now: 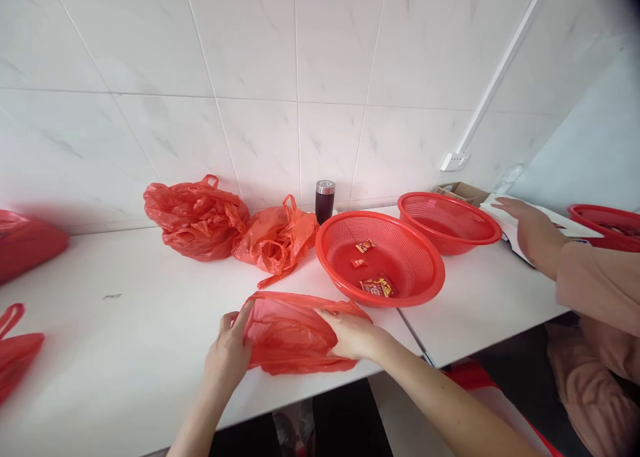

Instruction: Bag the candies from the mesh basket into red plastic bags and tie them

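Note:
A red plastic bag lies on the white table in front of me, its mouth spread wide. My left hand pinches the bag's left rim, thumb along the inner side and fingers curled outside. Inside the mouth at the right is my right hand, its thumb and fingers apart, with red plastic draped over its back. Just beyond the bag, a red mesh basket holds a few small packets, among them a red one and a wrapped snack.
Crumpled red bags and a looser bag pile lie near the tiled wall, beside a dark tumbler. A second red basket stands right. Another person's hand rests at a white box. A seam divides the tables.

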The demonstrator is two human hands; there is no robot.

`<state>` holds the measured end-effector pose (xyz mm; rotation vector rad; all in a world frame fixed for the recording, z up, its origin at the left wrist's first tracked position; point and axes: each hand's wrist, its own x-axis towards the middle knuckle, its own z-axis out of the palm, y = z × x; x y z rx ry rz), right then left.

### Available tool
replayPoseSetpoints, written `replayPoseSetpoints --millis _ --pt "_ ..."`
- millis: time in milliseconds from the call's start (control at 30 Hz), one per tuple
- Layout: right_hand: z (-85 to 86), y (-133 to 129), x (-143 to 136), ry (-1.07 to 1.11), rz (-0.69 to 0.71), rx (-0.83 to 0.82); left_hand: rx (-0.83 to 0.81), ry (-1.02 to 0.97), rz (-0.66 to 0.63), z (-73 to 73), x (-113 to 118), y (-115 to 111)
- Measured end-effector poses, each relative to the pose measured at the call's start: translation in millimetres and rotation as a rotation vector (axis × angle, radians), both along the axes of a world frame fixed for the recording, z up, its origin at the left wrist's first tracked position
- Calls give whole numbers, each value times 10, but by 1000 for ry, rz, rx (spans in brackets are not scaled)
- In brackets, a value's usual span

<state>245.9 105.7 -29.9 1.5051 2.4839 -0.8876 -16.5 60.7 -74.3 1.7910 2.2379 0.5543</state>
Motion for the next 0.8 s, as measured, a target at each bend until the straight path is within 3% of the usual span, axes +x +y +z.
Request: replayPoseSetpoints --millis 167,233,267,333,433,567,700,800 --pt "820 -155 235 472 278 11 -13 -379 -27 169 -4 -120" --pt "1046 35 409 584 218 117 -20 -558 -20 267 2 -174" --pt "1082 190 505 555 139 194 -44 -637 -24 327 8 -200" --pt "996 546 691 300 -3 254 -126 -805 -62 450 26 -250" --pt "641 951 894 -171 -58 56 -253 -1076 -88 575 77 -314" --pt "282 1096 983 -299 -38 19 -254 -1251 5 591 156 -348" --pt "295 1214 1064 -238 -79 7 -185 -1333 118 588 201 -330" --pt "540 1280 1144 -65 -174 52 -126 -1310 159 604 212 -295"
